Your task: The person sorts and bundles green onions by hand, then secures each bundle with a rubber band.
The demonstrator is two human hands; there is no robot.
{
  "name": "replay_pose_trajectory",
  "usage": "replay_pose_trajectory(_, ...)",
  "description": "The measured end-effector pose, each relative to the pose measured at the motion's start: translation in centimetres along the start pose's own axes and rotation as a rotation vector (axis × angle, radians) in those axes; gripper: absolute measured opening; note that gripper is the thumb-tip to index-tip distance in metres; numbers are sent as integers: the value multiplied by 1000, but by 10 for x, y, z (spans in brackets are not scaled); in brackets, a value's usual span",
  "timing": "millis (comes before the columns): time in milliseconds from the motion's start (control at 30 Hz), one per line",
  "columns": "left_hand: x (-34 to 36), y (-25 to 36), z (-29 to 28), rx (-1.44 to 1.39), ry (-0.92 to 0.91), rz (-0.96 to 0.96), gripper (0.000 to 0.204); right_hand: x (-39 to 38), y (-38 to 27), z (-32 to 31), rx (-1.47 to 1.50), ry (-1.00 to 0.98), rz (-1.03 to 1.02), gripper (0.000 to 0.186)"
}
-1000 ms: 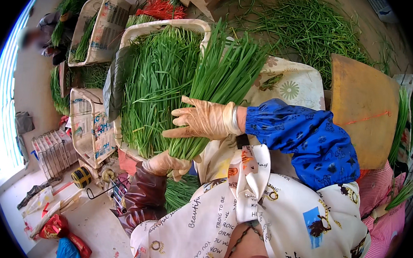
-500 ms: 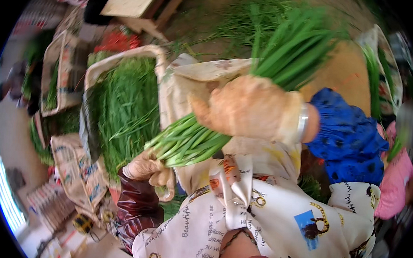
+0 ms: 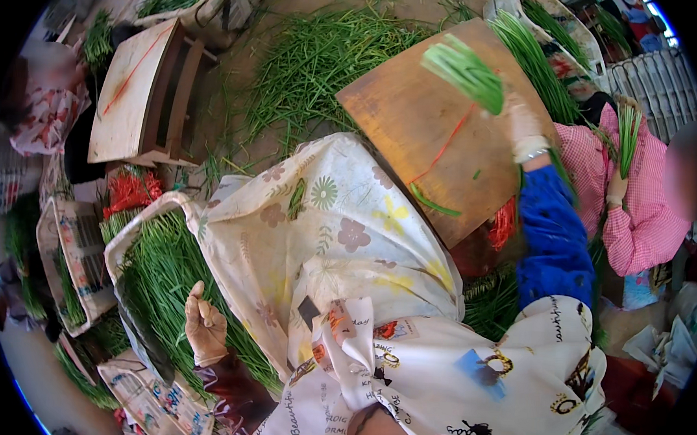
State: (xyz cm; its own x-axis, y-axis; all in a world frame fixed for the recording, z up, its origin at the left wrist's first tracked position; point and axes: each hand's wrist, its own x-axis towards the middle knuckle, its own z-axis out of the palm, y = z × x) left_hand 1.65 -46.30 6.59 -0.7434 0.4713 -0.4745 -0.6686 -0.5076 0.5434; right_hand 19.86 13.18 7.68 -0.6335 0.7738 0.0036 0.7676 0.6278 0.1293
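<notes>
My right hand (image 3: 520, 122), in a pale glove with a blue sleeve cover, is raised over a wooden board (image 3: 416, 134) and grips a bunch of green chives (image 3: 463, 68) with the cut ends up. A red band (image 3: 447, 148) trails from the bunch across the board. My left hand (image 3: 205, 326), also gloved, hangs low by the white tray of chives (image 3: 160, 275), fingers loosely curled and holding nothing. A floral cloth (image 3: 324, 224) covers my lap.
Loose chives (image 3: 317, 58) lie spread on the ground ahead. A wooden stool (image 3: 146, 89) stands at the left, cartons (image 3: 70, 258) at the lower left. A person in a pink checked shirt (image 3: 641, 201) at the right holds a small chive bunch (image 3: 627, 130).
My right hand has carried the chive bunch from the tray at the left up and across to the wooden board at the right. My left hand has let go and dropped beside the tray.
</notes>
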Motion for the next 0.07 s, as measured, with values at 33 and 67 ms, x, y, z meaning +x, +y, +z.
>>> replay_pose_trajectory(33, -1, 3, 1, 40, -43, 9, 36, 4, -14, 16, 92, -71, -80, 83)
replay_pose_trajectory(67, 0, 5, 3, 73, -91, 7, 36, 6, -21, 29, 174, -141, -154, 96)
